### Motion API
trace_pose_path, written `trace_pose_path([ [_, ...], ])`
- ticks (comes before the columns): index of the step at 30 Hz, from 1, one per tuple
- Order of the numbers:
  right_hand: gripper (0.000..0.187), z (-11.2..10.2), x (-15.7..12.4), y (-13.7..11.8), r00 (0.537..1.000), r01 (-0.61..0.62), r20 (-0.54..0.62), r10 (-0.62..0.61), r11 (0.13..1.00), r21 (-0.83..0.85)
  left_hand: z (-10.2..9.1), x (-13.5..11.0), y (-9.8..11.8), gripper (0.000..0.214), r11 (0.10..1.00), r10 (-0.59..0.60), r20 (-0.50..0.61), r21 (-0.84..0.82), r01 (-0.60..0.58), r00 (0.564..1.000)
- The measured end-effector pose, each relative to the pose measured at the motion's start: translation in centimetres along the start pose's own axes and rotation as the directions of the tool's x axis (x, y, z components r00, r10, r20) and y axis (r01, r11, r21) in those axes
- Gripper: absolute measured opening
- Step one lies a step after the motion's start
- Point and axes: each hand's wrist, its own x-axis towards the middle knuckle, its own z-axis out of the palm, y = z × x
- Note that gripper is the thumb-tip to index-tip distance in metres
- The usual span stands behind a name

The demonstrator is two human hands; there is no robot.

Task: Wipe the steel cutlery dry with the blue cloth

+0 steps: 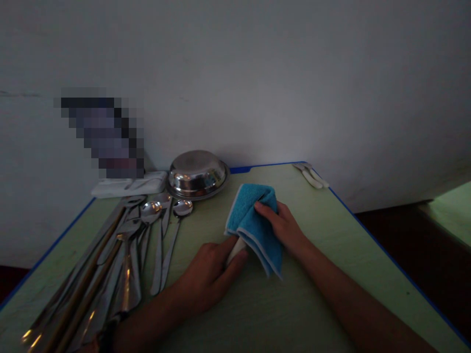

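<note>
My left hand (208, 274) is closed around the white handle (235, 251) of a utensil whose other end is hidden inside a folded blue cloth (253, 223). My right hand (283, 226) presses and grips the blue cloth from the right, fingers wrapped over its upper fold. Both hands rest low over the pale green table (331, 255), near its middle.
Several metal spoons and long utensils (121, 250) lie spread on the table's left side. An upturned steel bowl (197, 174) sits at the back next to a white folded cloth (128, 185). Two white-handled utensils (312, 175) lie at the far right corner. The table's blue edge (382, 250) borders a dark drop.
</note>
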Motion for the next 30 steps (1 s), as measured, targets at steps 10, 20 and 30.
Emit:
trace_pose_path([
  [10,0.021,-0.04,0.05,-0.02,1.0,0.006,-0.001,-0.006,0.999,-0.043,-0.12,-0.03,0.0,0.033,1.0,-0.005,0.01,0.017,0.005,1.0],
  [20,0.022,-0.04,0.14,0.06,0.999,0.009,0.035,-0.008,1.0,-0.027,-0.11,-0.01,0.05,0.032,0.999,0.003,0.004,0.032,-0.003,1.0],
  [30,0.02,-0.05,0.15,-0.06,0.999,-0.006,0.033,0.007,1.0,-0.016,-0.04,0.03,0.0,0.031,0.999,0.009,-0.002,0.031,-0.008,1.0],
])
